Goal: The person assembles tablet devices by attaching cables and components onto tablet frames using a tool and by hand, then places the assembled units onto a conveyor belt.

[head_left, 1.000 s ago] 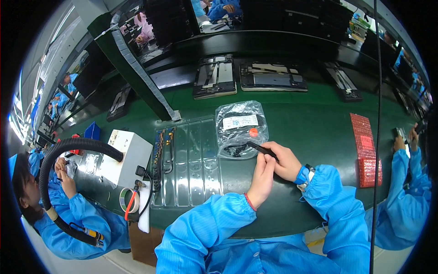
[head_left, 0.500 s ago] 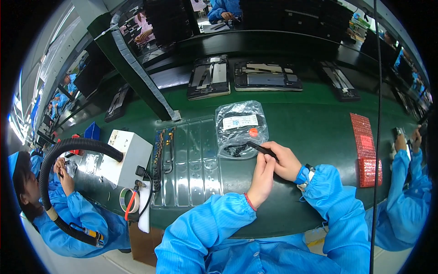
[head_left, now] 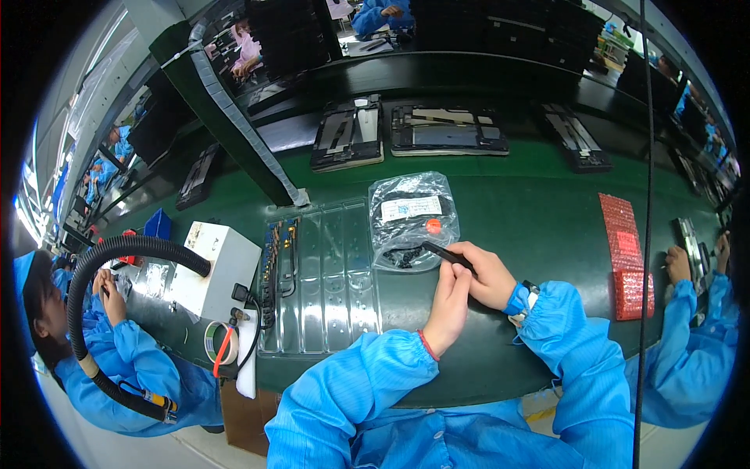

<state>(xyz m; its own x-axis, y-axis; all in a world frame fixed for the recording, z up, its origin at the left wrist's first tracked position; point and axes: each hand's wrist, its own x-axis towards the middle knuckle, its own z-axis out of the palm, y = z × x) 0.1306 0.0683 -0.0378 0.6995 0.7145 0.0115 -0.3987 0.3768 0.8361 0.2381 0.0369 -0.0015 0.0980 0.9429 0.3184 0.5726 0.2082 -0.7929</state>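
Observation:
My right hand (head_left: pixel 488 280) grips a slim black object (head_left: pixel 445 252), too dark for me to tell its kind. One end points to the upper left, over the lower edge of a clear plastic bag (head_left: pixel 410 191). My left hand (head_left: pixel 448 305) meets the right one just below that object, fingers pressed together; anything between them is hidden. The bag lies flat, with a white label, an orange-red round sticker and small black parts inside. To its left is a clear ribbed tray (head_left: pixel 316 313), with thin dark strip-like parts (head_left: pixel 280 258) in its left slots.
Flat black devices (head_left: pixel 449 130) stand along the far side of the green bench (head_left: pixel 531 211). Red bubble wrap (head_left: pixel 625 258) lies right. A white box (head_left: pixel 215 270), black hose (head_left: pixel 78 297) and tape roll (head_left: pixel 221 344) are left. A dark cable (head_left: pixel 650 156) hangs at right. Co-workers sit both sides.
The flat black devices at the back have shifted slightly left. At right, a co-worker's hands have moved down and a device shows there more fully. My hands have stayed put.

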